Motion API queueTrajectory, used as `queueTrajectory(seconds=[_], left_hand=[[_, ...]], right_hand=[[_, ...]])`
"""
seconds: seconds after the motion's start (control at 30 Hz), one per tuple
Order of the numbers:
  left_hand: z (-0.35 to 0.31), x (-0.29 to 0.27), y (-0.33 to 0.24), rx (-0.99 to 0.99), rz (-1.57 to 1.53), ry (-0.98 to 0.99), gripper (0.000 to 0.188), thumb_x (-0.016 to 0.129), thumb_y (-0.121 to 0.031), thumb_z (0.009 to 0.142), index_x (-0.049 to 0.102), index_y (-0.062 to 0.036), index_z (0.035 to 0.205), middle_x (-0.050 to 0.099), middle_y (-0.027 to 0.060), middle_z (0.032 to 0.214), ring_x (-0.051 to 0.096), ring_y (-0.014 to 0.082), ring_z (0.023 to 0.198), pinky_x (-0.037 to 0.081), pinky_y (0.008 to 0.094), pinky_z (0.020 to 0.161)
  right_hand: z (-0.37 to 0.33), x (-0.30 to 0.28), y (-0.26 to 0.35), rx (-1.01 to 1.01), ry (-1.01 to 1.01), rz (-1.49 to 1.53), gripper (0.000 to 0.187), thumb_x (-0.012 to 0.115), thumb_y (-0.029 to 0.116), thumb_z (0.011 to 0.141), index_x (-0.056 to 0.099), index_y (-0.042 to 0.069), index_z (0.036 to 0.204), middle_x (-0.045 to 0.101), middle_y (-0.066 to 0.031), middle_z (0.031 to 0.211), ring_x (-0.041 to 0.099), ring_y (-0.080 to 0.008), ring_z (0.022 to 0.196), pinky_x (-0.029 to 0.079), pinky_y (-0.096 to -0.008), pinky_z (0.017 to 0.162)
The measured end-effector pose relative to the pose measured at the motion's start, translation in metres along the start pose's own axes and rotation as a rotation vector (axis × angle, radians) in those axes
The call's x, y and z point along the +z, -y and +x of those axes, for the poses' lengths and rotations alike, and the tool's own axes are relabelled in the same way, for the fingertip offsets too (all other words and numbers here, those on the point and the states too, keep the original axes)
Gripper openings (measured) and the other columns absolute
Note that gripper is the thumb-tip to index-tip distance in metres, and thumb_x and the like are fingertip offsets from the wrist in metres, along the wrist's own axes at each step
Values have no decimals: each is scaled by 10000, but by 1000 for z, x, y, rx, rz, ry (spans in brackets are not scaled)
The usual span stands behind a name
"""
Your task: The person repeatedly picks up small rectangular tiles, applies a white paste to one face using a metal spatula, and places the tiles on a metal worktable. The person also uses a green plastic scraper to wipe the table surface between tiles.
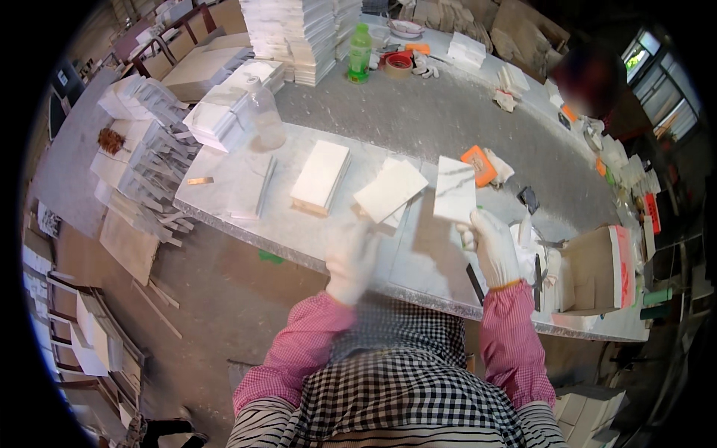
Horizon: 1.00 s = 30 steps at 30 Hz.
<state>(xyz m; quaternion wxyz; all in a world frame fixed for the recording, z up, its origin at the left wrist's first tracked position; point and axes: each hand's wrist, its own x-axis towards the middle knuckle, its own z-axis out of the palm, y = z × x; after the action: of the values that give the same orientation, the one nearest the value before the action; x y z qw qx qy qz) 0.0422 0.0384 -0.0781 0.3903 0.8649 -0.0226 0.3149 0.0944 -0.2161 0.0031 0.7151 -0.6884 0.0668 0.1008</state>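
Head view: gloved right hand (493,243) grasps a grey-veined white tile (454,190) by its near edge; tile extends beyond the fingers, slightly left. Left hand (352,257) blurred; cannot tell whether clenched or released. Beyond it, slightly left: tile stack (323,173); slightly right: skewed tiles (390,188). Right of right hand: cardboard box (590,272).

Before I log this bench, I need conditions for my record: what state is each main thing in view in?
Veined tile: held above the table
Right hand: gripping that tile
Left hand: blurred, grip unclear
Loose tiles: overlapping, skewed
Tile stack: lying flat
Cardboard box: open
Green bottle: upright, capped
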Motion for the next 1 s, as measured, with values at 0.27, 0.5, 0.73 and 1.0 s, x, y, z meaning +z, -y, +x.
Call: queueTrajectory(seconds=[0.27,0.5,0.73,1.0], left_hand=[[7,10,23,71,267,-28,294,738,-86,774,646,-15,1044,636,137,871,587,374,892,480,471,783],[12,10,25,30,231,55,198,729,-69,750,634,-29,918,597,138,815,572,376,814,469,493,717],[8,8,27,118,255,-39,253,726,-32,745,683,-9,994,652,153,900,615,391,897,505,478,759],[3,10,31,118,247,-18,341,728,-49,770,685,-1,1105,663,163,974,629,391,938,521,464,797]], right_hand=[[154,28,0,49,116,76,261,594,208,1027,647,-35,1107,713,-136,1012,530,-71,655,406,-216,523],[269,84,-4,152,50,-66,221,635,162,962,671,-20,1082,713,-133,926,562,-110,591,446,-273,505],[323,143,-30,197,-4,39,213,592,172,1004,639,-20,1085,683,-138,862,491,-128,502,330,-256,399],[323,128,-50,171,53,-232,208,638,199,930,702,45,1053,693,-82,860,620,-155,654,462,-315,527]])
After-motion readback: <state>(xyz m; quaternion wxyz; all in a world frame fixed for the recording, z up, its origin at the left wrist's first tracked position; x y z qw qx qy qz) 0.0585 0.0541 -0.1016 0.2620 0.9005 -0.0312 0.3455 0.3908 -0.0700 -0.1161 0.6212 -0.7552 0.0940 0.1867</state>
